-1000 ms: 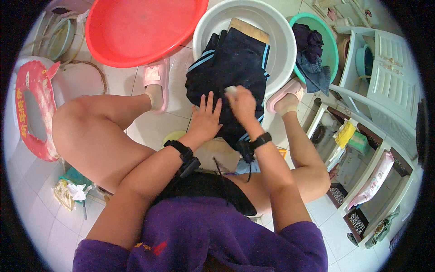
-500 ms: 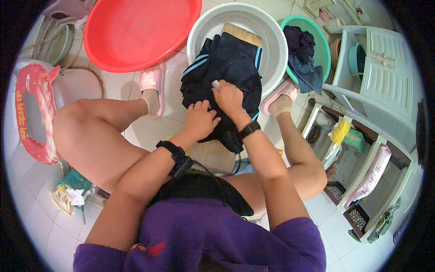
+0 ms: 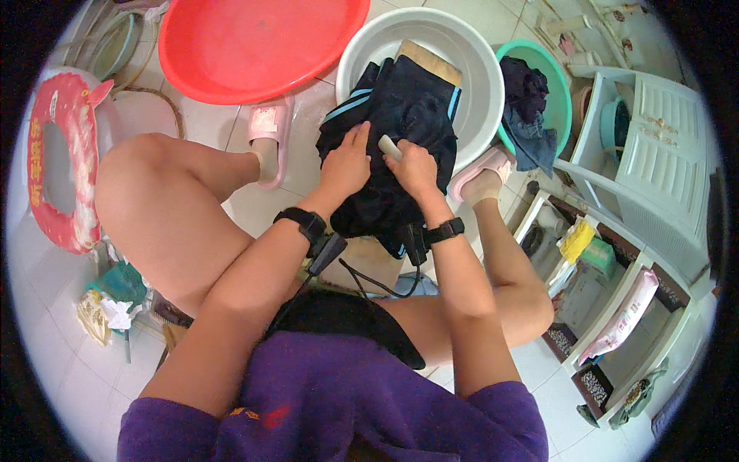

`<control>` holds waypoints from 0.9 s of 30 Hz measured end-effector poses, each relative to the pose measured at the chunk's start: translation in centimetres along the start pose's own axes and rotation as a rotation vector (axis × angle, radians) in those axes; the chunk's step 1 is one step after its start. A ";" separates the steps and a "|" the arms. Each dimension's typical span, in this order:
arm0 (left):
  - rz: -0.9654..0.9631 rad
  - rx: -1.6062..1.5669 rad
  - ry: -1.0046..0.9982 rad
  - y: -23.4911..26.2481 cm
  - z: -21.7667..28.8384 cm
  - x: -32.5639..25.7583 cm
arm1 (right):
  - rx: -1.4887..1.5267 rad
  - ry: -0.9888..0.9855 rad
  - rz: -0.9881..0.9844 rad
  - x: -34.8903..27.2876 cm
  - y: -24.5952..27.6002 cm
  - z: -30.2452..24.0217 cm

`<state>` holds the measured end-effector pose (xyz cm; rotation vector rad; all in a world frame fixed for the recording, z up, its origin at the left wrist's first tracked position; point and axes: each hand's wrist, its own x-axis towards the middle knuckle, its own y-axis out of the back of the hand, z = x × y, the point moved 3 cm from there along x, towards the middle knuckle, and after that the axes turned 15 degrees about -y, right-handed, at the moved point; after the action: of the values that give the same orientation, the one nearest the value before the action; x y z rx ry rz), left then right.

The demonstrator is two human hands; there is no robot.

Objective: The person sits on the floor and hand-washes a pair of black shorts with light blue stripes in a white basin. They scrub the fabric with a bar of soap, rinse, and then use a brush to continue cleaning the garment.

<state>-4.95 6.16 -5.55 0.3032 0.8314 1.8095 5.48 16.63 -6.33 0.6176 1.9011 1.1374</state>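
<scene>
Red basin (image 3: 262,54): left of the white basin, cut off by the upper edge of view.

White basin (image 3: 485,85): landmark. Water level inside cannot be judged.

Dark garment (image 3: 404,108), light-blue stripes: the piece in hand. Spread from inside the white basin across its near rim toward the person; bunched and creased at the near end. Judged mid-work: laid out, both hands on it. How much of its surface has been gone over cannot be read from the cloth; no lather discernible.

Green basin (image 3: 564,100): right of the white basin. Holds a dark purple cloth (image 3: 525,88) and a denim piece (image 3: 533,142), the latter reaching over the near edge. Whether these are done or waiting: undetermined.

Board (image 3: 431,61): under the garment; bare end visible inside the white basin.

Left hand (image 3: 346,169): just short of the white basin's near rim, fingers extended on the cloth, apparently steadying it.

Right hand (image 3: 416,169): to the right of it, closed around a pale bar (image 3: 389,148). The bar's exposed end lies at the cloth; contact uncertain. Working over the garment appears unfinished.
</scene>
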 end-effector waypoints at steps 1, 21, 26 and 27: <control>-0.042 -0.014 0.041 -0.3 -0.3 0.3 | -0.003 0.002 -0.015 -0.2 0.6 0.4; 0.309 -0.464 0.093 2.0 -2.6 0.2 | 0.126 -0.905 0.208 -3.0 1.3 12.8; 0.116 -0.344 0.067 1.7 -2.4 0.4 | 0.468 -0.566 0.278 -0.9 1.2 5.4; 0.111 -0.348 0.038 1.8 -2.1 0.1 | 0.395 -0.569 0.151 -0.2 0.1 2.9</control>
<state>-7.47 5.09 -5.94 0.0902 0.5198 2.0297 8.00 17.96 -6.96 1.1796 1.5946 0.5762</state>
